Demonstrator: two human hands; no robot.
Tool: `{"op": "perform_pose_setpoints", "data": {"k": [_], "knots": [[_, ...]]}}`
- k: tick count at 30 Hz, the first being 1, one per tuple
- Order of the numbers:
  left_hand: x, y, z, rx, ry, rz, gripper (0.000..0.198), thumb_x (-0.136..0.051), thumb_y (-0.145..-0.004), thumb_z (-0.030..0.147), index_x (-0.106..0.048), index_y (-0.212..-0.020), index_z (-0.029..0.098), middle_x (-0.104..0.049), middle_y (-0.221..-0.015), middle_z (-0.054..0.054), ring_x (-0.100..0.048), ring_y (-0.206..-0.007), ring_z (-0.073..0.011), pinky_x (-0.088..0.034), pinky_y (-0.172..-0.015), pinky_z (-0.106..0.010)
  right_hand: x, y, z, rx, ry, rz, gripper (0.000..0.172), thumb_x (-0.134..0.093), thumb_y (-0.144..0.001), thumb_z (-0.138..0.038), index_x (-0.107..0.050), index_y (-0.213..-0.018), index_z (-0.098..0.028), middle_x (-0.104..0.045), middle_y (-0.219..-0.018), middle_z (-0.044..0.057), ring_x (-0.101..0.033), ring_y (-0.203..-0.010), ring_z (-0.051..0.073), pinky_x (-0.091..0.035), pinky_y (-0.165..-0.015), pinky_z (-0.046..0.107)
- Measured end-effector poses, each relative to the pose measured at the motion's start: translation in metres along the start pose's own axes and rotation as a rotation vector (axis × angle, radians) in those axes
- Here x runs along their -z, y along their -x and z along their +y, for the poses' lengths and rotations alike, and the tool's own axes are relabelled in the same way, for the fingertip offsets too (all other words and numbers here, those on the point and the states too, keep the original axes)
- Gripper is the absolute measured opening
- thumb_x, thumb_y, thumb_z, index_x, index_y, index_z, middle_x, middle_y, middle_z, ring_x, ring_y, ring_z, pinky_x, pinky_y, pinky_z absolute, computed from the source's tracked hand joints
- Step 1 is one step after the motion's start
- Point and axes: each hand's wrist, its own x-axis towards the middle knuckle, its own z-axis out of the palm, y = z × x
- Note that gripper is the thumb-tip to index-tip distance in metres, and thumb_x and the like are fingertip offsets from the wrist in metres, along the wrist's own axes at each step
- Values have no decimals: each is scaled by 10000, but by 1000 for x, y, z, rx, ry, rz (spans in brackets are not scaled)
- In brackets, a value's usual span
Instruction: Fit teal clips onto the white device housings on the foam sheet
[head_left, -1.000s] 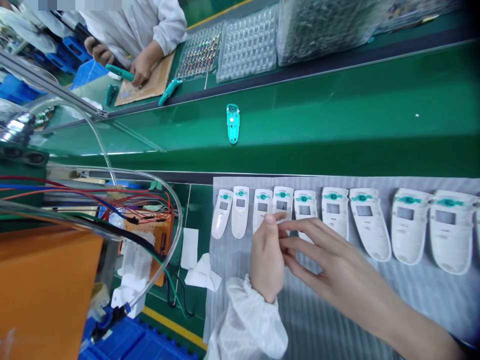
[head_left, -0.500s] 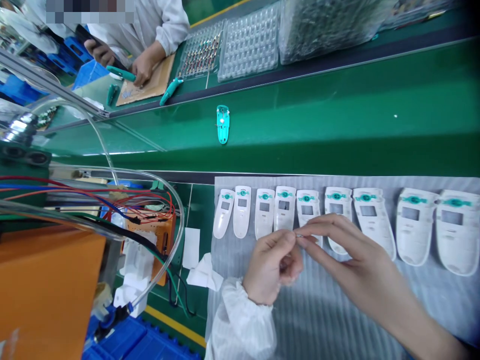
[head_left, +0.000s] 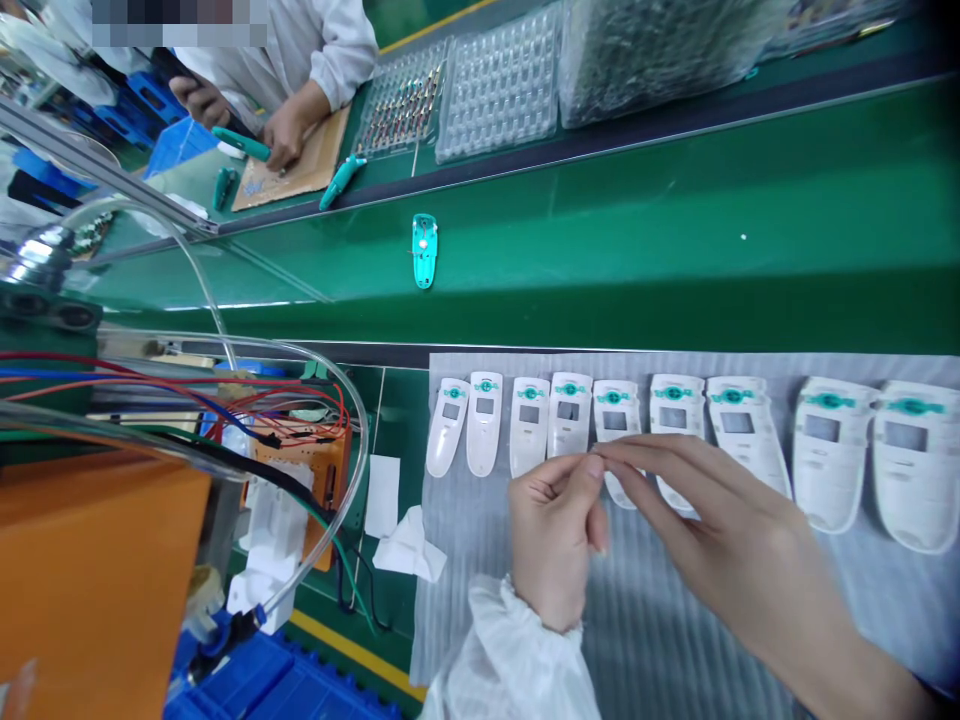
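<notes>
Lower right of frame, on a ribbed grey mat (head_left: pixel 637 620): row of white casings (head_left: pixel 570 415) with teal trim. Left hand (head_left: pixel 551 545) and right hand (head_left: pixel 720 520) raised over the row, palms off it, fine work at the tips only. Their fingertips (head_left: pixel 600 462) meet in a close pinch above the fifth casing (head_left: pixel 615 420); anything held is too small to tell.

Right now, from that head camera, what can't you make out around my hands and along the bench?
Head view only:
- Whatever may be between the fingertips of the left hand and right hand: too small, and hidden by the fingers.
- Lower ends of the middle white device casings: hidden by the hands.
- Contents of the clear plastic bag: blurred by the plastic, and cut off by the top edge.
- Co-worker: upper body cut off by the top edge.
</notes>
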Motion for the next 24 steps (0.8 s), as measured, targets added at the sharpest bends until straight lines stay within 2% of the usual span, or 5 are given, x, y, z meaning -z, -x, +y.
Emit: {"op": "perform_pose_setpoints", "data": {"k": [6,13,15,19,24], "knots": [[-1,1,2,18,-275,-35,367,-481,-952,395,-568,-668,179,-390,-394,61,-325,-378,-88,-259,-445,-244,0,-1,7,137,138,-62,144,-536,-961,-250,-644,-1037,-193,-715,-1006,65,-660,-894,243,-472,-768,415],[4,12,-2,-131,-854,-25,375,-360,-1015,374,-673,-891,206,-497,-560,13,-437,-487,-150,-273,-518,-289,0,6,12,83,117,-108,126,-522,-966,-292,-617,-1003,-219,-714,-926,34,-661,-825,234,-460,-742,408],[13,9,0,-150,-937,72,363,-355,-1016,368,-650,-879,206,-521,-588,4,-459,-504,-160,-268,-523,-286,2,9,13,28,112,-92,141,-515,-968,-325,-616,-973,-226,-707,-885,25,-664,-796,229,-469,-720,395],[45,-8,9,-113,-1192,455,294,-322,-1023,289,-571,-1126,170,-590,-617,-19,-556,-554,-219,-280,-538,-284,8,12,14,-100,132,-75,201,-470,-966,-374,-587,-875,-239,-677,-788,17,-639,-664,205,-467,-596,354],[68,-21,13,62,-1457,506,269,-367,-1021,248,-534,-1207,148,-738,-885,-146,-689,-837,-313,-390,-656,-323,10,10,15,-96,80,-56,233,-442,-971,-388,-557,-821,-252,-631,-749,8,-619,-631,192,-436,-552,343]]}}
